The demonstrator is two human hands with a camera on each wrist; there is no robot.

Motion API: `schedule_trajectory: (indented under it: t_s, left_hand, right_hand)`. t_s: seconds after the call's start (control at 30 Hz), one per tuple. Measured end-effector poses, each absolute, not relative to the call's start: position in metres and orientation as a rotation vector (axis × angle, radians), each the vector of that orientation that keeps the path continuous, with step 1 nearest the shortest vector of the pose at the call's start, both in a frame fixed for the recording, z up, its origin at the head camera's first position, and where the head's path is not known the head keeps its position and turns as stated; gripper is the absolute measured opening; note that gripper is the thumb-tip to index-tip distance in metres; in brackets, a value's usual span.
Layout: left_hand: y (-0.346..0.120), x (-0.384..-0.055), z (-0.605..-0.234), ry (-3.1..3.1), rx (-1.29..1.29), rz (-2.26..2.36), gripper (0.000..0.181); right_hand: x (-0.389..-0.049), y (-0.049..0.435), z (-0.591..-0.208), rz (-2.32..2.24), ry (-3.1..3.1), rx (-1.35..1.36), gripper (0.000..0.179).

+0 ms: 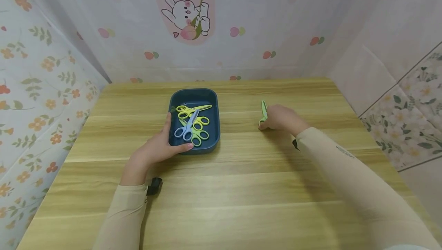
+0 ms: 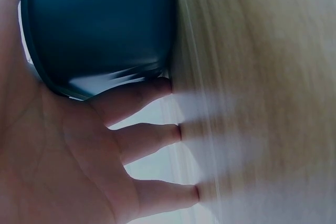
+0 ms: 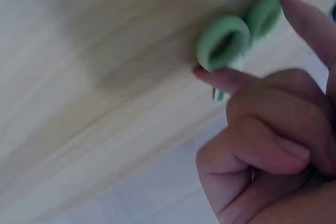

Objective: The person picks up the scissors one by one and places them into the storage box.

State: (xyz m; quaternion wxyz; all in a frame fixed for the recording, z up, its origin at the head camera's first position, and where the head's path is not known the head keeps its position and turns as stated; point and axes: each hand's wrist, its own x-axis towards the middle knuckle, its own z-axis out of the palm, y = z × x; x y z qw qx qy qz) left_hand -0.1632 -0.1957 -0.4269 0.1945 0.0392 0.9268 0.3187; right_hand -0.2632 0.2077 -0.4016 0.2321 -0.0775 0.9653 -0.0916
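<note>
In the head view, a dark blue plastic box (image 1: 215,134) rests on the table with several small scissors inside. Blue scissors (image 1: 188,128) lie on top, over green scissors (image 1: 197,134) and yellow scissors (image 1: 195,109). My left hand (image 1: 155,148) rests against the box's near left corner, thumb along the front rim. Its straight fingers (image 2: 149,142) spread beside the box wall, tips at the tabletop. Right of the box, my right hand (image 1: 281,118) pinches light green scissors (image 3: 224,43) by the handle loops, between thumb and a finger, low over the table; the blades point away from me.
The wood-grain table (image 1: 221,196) has its far edge against a patterned curtain (image 1: 221,23). A floral curtain (image 1: 41,88) hangs along the left side, a pale tiled-pattern sheet (image 1: 411,108) on the right. A black wrist strap (image 1: 154,186) shows at the left wrist.
</note>
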Motion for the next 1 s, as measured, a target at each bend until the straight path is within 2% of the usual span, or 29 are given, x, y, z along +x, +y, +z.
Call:
schedule_trajectory:
  t_s: [0.2, 0.6, 1.0]
  left_hand:
    - [-0.196, -0.164, -0.428, 2.606, 0.120, 0.894, 0.142]
    - [-0.196, -0.162, -0.428, 2.607, 0.118, 0.897, 0.141]
    - [-0.198, -0.163, -0.429, 2.611, 0.119, 0.897, 0.141]
  right_hand:
    - [-0.272, 0.200, -0.395, -0.313, 2.527, -0.179, 0.045]
    - [-0.275, 0.189, -0.387, -0.288, 2.497, -0.185, 0.027]
    - [-0.275, 0.187, -0.387, -0.306, 2.487, -0.189, 0.026]
